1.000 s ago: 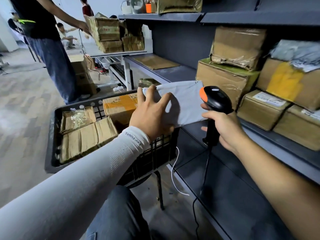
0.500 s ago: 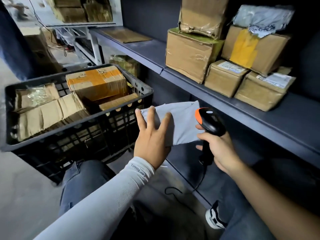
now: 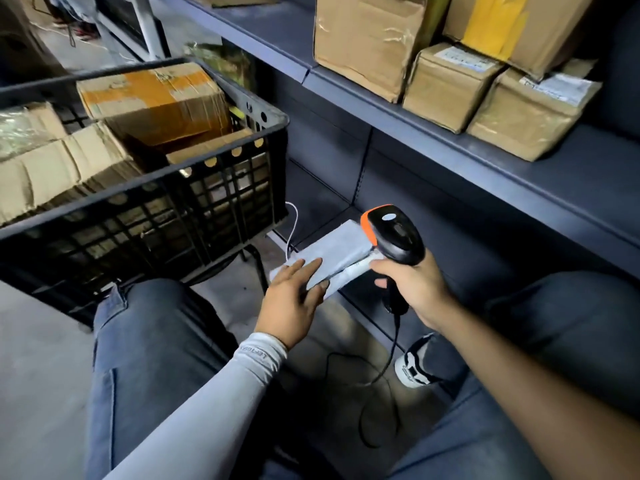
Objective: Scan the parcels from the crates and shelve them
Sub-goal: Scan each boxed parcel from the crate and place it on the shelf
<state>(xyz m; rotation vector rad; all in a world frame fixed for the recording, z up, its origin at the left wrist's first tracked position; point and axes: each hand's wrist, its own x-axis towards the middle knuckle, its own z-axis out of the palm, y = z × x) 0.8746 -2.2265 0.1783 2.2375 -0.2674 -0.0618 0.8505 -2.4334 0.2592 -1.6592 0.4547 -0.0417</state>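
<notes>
A flat grey parcel (image 3: pixel 341 247) lies low at the front edge of the bottom shelf (image 3: pixel 325 213). My left hand (image 3: pixel 294 299) rests on its near end with straight fingers laid flat on top. My right hand (image 3: pixel 412 285) grips the handle of a black scanner with an orange rim (image 3: pixel 394 233), whose head hangs just over the parcel's right end. To the left stands the black crate (image 3: pixel 138 181), holding several cardboard parcels, among them an orange-taped box (image 3: pixel 152 98).
The middle shelf (image 3: pixel 519 174) carries several brown boxes (image 3: pixel 370 39) at the upper right. The scanner's black cable (image 3: pixel 391 358) loops down to the floor between my knees. A white cable (image 3: pixel 292 220) hangs beside the crate. My shoe (image 3: pixel 415 365) is under the shelf edge.
Both hands have dropped from crate height to the bottom shelf. The grey parcel went from upright in front of the scanner to lying flat, with my left hand on top of it.
</notes>
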